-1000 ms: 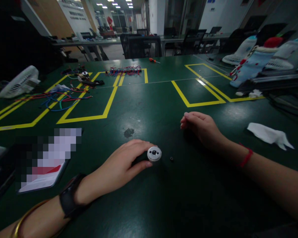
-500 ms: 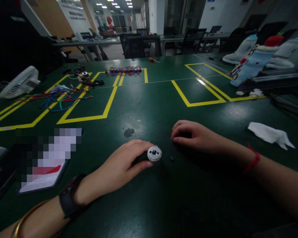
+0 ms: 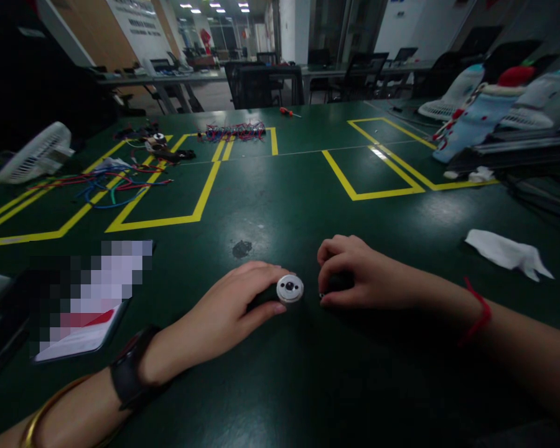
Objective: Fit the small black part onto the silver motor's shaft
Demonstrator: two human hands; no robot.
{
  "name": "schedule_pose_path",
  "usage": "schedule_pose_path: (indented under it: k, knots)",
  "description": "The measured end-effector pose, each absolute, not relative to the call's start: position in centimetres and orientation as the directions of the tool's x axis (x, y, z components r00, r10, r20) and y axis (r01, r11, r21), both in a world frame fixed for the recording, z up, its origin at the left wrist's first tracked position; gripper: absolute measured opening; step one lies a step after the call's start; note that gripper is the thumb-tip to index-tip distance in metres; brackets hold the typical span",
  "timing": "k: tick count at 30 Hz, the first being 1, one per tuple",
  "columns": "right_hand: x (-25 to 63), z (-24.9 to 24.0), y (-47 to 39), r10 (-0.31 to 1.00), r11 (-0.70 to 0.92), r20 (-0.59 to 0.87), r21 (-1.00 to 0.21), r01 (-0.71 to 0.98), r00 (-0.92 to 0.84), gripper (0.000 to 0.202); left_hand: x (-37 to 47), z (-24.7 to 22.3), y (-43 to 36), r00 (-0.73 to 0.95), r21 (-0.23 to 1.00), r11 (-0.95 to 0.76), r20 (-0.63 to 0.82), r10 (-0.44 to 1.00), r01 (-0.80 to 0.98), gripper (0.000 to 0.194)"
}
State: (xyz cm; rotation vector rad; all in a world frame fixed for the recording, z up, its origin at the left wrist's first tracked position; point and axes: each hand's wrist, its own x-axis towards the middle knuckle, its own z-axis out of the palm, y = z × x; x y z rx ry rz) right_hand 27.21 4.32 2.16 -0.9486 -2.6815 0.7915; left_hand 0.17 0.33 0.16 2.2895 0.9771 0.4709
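Observation:
My left hand [image 3: 231,302] rests on the green table, its thumb and fingers closed round the sides of a small motor [image 3: 290,289]. The motor stands with its round silver end facing up, showing a centre boss and two dark holes; its lower body is hidden. Just to the right of it, my right hand [image 3: 366,274] is down at the table top. Thumb and forefinger pinch a tiny dark ring-shaped part [image 3: 322,296], mostly covered by the fingertips. A small gap separates that part from the motor.
A phone [image 3: 81,339] lies left of my left forearm. White tissue [image 3: 508,249] is at the right. Loose coloured wires [image 3: 116,186], a white fan [image 3: 40,155], a wired row of parts [image 3: 233,131] and a screwdriver [image 3: 287,112] lie farther back, with a blue snowman figure [image 3: 478,121] at the right.
My right hand has moved down and towards me, and its thumb and forefinger have closed on the tiny ring-shaped part. My left hand and the motor have stayed in place.

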Motion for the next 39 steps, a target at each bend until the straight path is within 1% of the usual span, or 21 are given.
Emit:
schedule_pose_path:
  k: [2,4,6,8,9,12,17,19,24,27,29,31,33,35,37,39]
  knots:
    - [26.8,2.0,4.2,0.668,0.619,0.053,-0.594,0.514,-0.742,0.011,0.2,0.3,0.3,0.67,0.648,-0.552,0.087,0.738,0.524,0.035]
    - [26.2,2.0,4.0,0.719,0.587,0.162,-0.662,0.466,-0.676,0.01,0.2,0.3,0.3,0.673,0.65,-0.557,0.094,0.734,0.517,0.032]
    - [25.5,2.3,3.4,0.74,0.599,0.286,-0.692,0.403,-0.609,0.01,0.2,0.3,0.3,0.674,0.649,-0.563,0.102,0.731,0.512,0.03]
    - [24.7,2.8,2.7,0.724,0.642,0.371,-0.673,0.369,-0.582,0.011,0.1,0.1,0.3,0.672,0.646,-0.569,0.114,0.732,0.509,0.03]
    - [24.3,3.0,2.4,0.712,0.66,0.389,-0.656,0.367,-0.585,0.011,0.1,0.1,0.3,0.67,0.644,-0.57,0.119,0.733,0.51,0.031]
    - [23.5,3.5,1.5,0.682,0.698,0.398,-0.606,0.382,-0.614,0.012,0.0,-0.2,0.2,0.662,0.641,-0.571,0.129,0.738,0.512,0.03]
    - [23.3,3.6,1.0,0.667,0.729,0.411,-0.529,0.434,-0.621,0.015,0.0,-0.4,0.1,0.664,0.641,-0.572,0.128,0.737,0.512,0.031]
    - [23.3,3.6,1.0,0.667,0.726,0.406,-0.541,0.424,-0.624,0.017,0.0,-0.4,0.2,0.663,0.647,-0.565,0.122,0.739,0.511,0.033]
    - [23.8,3.8,1.1,0.705,0.65,0.394,-0.691,0.316,-0.589,0.016,0.1,-0.2,0.4,0.669,0.65,-0.561,0.107,0.735,0.513,0.034]
    - [24.6,3.8,1.9,0.764,0.582,0.363,-0.745,0.327,-0.533,0.015,0.1,-0.1,0.4,0.667,0.646,-0.558,0.1,0.738,0.521,0.034]
    - [25.5,3.5,2.9,0.829,0.499,0.312,-0.787,0.362,-0.465,0.014,0.2,0.0,0.3,0.667,0.641,-0.557,0.093,0.739,0.528,0.035]
    - [26.4,2.9,4.1,0.901,0.368,0.237,-0.86,0.354,-0.363,0.011,0.2,0.1,0.3,0.671,0.638,-0.562,0.094,0.735,0.526,0.037]
    - [27.2,2.1,5.3,0.959,0.212,0.146,-0.938,0.273,-0.241,0.009,0.2,0.1,0.3,0.669,0.638,-0.562,0.097,0.737,0.526,0.037]
    - [27.8,1.1,6.3,0.988,0.103,0.079,-0.977,0.188,-0.133,0.009,0.2,0.1,0.3,0.665,0.639,-0.56,0.099,0.74,0.527,0.037]
    - [28.1,0.3,7.0,0.997,0.051,0.044,-0.991,0.126,-0.057,0.009,0.2,0.1,0.4,0.664,0.639,-0.56,0.101,0.741,0.528,0.038]
    - [28.1,-0.1,7.1,0.999,0.038,0.037,-0.995,0.097,-0.018,0.01,0.2,0.1,0.4,0.668,0.64,-0.563,0.101,0.737,0.524,0.037]
